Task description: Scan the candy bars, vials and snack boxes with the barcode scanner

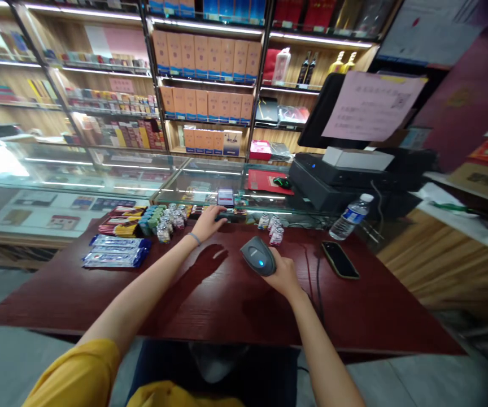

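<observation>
My right hand (285,275) grips a dark grey barcode scanner (257,255) with a lit blue light, held above the dark red table. Farther forward, my left hand (210,223) reaches over the table's back part with fingers stretched out and apart, and I see nothing in it. Left of that hand stand several small bottles (170,221) with coloured contents. A smaller group of similar bottles (275,230) is just beyond the scanner. Flat blue-and-silver packets (117,251) lie at the left, with stacked red-and-yellow packets (121,221) behind them.
A black phone (339,260) and a water bottle (351,217) are on the table's right side. Cables run beside the phone. Behind the table is a glass display counter (210,167), bearing a monitor with a taped paper (371,105). Stocked shelves (205,82) line the back wall.
</observation>
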Available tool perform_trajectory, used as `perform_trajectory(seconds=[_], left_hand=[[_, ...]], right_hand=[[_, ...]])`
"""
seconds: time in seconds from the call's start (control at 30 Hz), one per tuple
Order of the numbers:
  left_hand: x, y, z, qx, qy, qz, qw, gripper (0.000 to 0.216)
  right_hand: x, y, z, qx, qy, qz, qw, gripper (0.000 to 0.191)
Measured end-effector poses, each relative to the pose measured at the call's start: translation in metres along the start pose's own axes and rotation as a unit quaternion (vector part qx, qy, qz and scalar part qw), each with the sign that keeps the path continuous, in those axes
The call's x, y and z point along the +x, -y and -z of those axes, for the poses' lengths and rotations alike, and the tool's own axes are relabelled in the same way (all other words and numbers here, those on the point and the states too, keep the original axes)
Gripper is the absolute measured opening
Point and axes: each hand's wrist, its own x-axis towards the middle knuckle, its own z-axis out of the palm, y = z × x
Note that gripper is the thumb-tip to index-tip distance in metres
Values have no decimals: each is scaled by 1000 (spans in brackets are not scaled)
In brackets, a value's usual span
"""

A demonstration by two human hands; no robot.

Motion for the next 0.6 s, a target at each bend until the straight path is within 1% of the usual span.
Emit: perform_trajectory(seconds=[0.17,0.23,0.3,0.37,0.43,0.6], left_hand=[[8,-38,-84,-96,30,-9,995,52],[11,-49,-113,-121,41,-5,992,59],[13,-59,-137,-133,52,0,990,65],[14,-67,-156,-137,60,4,989,67],[14,-73,-170,-137,61,14,989,68],[15,-79,-190,-132,66,39,988,63]], right_hand=[[-16,-17,33,-11,-1,-37,999,40],[-24,-26,45,-23,-9,-50,998,40],[-32,-35,56,-35,-21,-63,997,39],[-40,-44,66,-45,-36,-74,996,37],[-47,-52,74,-54,-53,-79,994,37],[-62,-68,86,-73,-79,-93,990,41]])
